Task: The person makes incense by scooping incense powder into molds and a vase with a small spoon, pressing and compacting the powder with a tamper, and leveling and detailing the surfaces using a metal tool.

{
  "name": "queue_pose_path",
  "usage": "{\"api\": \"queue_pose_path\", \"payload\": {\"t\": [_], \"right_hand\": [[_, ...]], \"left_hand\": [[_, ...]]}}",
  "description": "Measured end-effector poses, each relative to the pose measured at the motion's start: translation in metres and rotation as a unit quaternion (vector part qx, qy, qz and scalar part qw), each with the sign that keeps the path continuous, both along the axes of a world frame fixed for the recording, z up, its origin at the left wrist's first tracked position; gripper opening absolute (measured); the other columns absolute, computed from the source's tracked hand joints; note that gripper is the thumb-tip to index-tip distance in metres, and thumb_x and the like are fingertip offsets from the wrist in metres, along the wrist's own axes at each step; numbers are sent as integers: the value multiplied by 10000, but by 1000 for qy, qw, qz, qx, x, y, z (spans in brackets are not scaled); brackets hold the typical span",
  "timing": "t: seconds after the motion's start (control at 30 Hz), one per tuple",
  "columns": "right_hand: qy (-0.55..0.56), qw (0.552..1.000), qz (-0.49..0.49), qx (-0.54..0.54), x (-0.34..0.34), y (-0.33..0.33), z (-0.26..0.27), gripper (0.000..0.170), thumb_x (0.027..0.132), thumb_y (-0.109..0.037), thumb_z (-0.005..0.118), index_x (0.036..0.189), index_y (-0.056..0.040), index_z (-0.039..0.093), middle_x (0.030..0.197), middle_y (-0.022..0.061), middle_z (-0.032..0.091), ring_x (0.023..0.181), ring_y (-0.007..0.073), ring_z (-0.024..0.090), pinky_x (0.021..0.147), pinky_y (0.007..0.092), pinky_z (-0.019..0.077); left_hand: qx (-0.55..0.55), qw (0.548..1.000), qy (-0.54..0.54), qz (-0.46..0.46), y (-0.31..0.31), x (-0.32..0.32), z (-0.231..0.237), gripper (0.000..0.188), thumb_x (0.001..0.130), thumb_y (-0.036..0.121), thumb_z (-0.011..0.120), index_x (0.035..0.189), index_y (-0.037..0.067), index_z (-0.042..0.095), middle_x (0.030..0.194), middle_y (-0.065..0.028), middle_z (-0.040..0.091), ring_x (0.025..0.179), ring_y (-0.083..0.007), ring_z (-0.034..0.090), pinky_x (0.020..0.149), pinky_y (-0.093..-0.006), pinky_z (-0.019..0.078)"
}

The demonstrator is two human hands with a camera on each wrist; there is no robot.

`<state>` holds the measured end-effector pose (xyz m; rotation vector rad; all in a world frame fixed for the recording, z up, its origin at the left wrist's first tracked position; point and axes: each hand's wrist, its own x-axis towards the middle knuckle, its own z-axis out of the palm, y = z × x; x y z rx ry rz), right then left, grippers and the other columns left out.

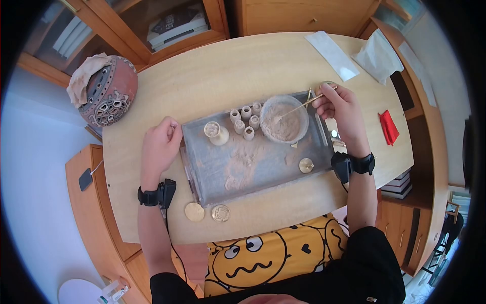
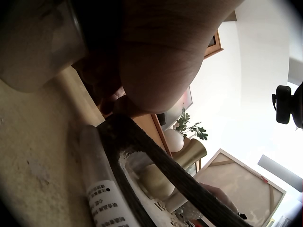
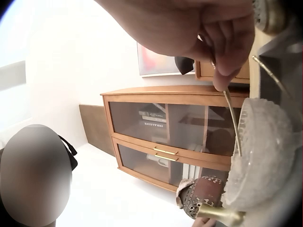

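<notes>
My right hand (image 1: 340, 109) pinches a slim brass-coloured tool (image 1: 305, 104), its far end dipped in pale powder in a glass bowl (image 3: 265, 151). The bowl stands in the back right of a dusty grey tray (image 1: 212, 177). Against its rim leans a second thin brass piece (image 1: 309, 96). Left of the bowl are several small powdery vials (image 1: 248, 133) and a brass vase (image 1: 219, 136) with powder at its mouth. Loosely curled, my left hand (image 1: 161, 147) rests on the table beside the tray's left end. Its fingertips are mostly hidden.
Two round brass discs (image 1: 194, 212) lie before the tray; a small knobbed lid (image 1: 306, 165) sits in its front right. A carved pot (image 1: 114, 93) stands back left. Farther right lie a red pouch (image 1: 389, 127), a white strip (image 1: 332, 54) and a crumpled white bag (image 1: 379, 55).
</notes>
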<state>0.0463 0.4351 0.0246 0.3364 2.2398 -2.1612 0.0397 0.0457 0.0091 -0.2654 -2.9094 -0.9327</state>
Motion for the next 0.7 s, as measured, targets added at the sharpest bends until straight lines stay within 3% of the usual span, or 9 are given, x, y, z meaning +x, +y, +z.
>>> {"api": "queue_pose_path", "payload": {"t": [0.07, 0.13, 0.27, 0.33, 0.57, 0.63, 0.67, 0.7], "right_hand": [[14, 1000, 3, -18, -3, -1, 3, 290, 999, -278, 547, 926, -3, 606, 779, 74, 681, 656, 106, 623, 603, 232, 498], [21, 1000, 7, -16, -6, -5, 9, 292, 999, -276, 547, 929, 1, 607, 786, 77, 682, 660, 106, 620, 607, 232, 498], [55, 998, 7, -9, -13, -24, 21, 305, 1000, -266, 545, 931, 22, 618, 787, 82, 686, 657, 105, 619, 605, 235, 499], [68, 998, 14, 2, -16, -32, 24, 310, 1000, -260, 543, 928, 31, 622, 785, 84, 688, 654, 105, 621, 603, 236, 502], [98, 993, 34, 48, -23, -48, 26, 326, 1000, -257, 533, 923, 45, 628, 780, 92, 698, 649, 106, 629, 599, 238, 509], [100, 993, 38, 54, -23, -48, 24, 326, 1001, -258, 530, 928, 45, 628, 779, 91, 699, 649, 105, 628, 601, 238, 510], [102, 992, 41, 59, -23, -48, 23, 327, 1003, -259, 527, 933, 44, 629, 779, 91, 699, 649, 104, 627, 603, 239, 511], [102, 992, 41, 59, -22, -49, 24, 327, 1003, -259, 527, 933, 44, 629, 779, 91, 699, 649, 104, 627, 603, 239, 511]], "left_hand": [[3, 1000, -7, 4, 1, -1, 2, 128, 917, 103, 578, 865, -13, 566, 541, -54, 396, 493, -113, 357, 483, -310, 301], [-1, 1000, -2, 5, 1, -1, 1, 134, 897, 119, 596, 852, -5, 571, 533, -127, 467, 450, -224, 444, 483, -359, 355], [-1, 1000, 6, 1, 1, -1, 1, 140, 898, 123, 597, 850, -5, 569, 532, -128, 463, 449, -224, 437, 483, -360, 352], [2, 1000, -5, 5, 1, -1, 1, 121, 912, 97, 579, 864, -14, 568, 542, -51, 396, 499, -111, 356, 486, -303, 307], [4, 1000, -12, 5, 1, 0, 2, 123, 912, 96, 577, 860, -14, 561, 542, -58, 394, 497, -117, 355, 487, -307, 308], [-1, 1000, 3, 2, 1, -1, 2, 142, 901, 126, 593, 847, -4, 570, 530, -124, 465, 449, -236, 439, 481, -365, 343], [-1, 1000, 3, 2, 1, -1, 2, 142, 901, 126, 593, 847, -4, 570, 530, -124, 465, 449, -236, 439, 481, -365, 343], [1, 1000, -1, 0, 1, 0, 2, 136, 910, 110, 583, 849, -10, 560, 536, -88, 427, 474, -175, 394, 484, -336, 324]]}}
